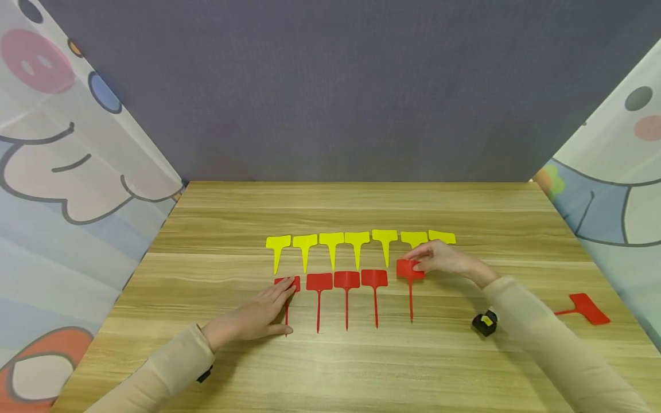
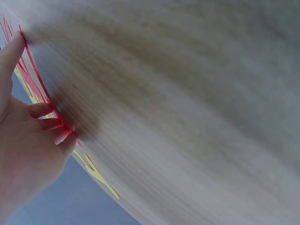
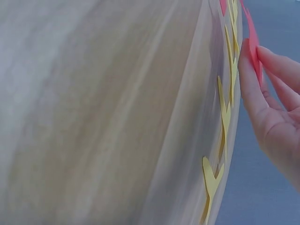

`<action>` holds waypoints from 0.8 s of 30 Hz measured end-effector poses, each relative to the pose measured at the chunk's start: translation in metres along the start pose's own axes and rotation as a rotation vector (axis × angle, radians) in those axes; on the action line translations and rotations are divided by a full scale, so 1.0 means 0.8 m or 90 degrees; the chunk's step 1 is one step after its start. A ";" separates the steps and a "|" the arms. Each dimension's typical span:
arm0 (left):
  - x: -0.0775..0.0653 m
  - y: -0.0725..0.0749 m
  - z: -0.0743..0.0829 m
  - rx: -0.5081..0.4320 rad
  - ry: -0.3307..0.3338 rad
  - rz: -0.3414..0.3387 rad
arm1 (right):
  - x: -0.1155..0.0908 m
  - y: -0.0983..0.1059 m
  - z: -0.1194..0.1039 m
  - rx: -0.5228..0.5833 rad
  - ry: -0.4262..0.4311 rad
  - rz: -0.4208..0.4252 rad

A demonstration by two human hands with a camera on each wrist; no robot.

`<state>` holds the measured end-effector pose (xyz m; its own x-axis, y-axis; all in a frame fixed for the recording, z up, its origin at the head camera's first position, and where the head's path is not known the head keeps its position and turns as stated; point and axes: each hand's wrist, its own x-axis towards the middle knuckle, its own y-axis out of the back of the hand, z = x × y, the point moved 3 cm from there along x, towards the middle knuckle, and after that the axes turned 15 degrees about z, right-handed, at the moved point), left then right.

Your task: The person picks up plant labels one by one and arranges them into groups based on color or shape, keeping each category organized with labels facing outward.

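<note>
Between its thumb and fingers, my right hand (image 1: 439, 257) pinches a red T-shaped plant label (image 1: 405, 269) by the head, its stem pointing toward me. In the right wrist view the same label (image 3: 253, 47) stands off the wood. On the left, the fingers of my left hand (image 1: 258, 314) lie extended over the head of another red plant label (image 1: 296, 283), with the thumb near its stem tip. Three more red labels (image 1: 346, 280) are lined up between the hands, heads away from me.
Behind the red ones runs a row of several yellow plant labels (image 1: 331, 238); my right hand partly covers those at its right end. A small black object (image 1: 484, 323) with a yellow patch sits near my right forearm. One red label (image 1: 590, 308) lies sideways beyond that sleeve.
</note>
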<state>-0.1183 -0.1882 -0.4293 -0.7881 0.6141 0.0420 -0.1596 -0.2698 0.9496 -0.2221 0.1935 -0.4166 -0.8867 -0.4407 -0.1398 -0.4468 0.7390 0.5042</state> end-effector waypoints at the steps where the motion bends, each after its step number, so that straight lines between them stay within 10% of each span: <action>1: 0.000 0.000 0.000 0.001 0.002 -0.002 | 0.000 -0.001 0.001 -0.001 0.003 -0.001; 24: 0.000 -0.003 -0.003 0.001 0.013 -0.007 | 0.002 -0.021 -0.001 -0.059 0.056 0.057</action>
<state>-0.1190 -0.1895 -0.4325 -0.7983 0.6017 0.0256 -0.1671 -0.2621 0.9505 -0.2157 0.1801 -0.4249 -0.9071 -0.4206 -0.0177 -0.3497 0.7293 0.5880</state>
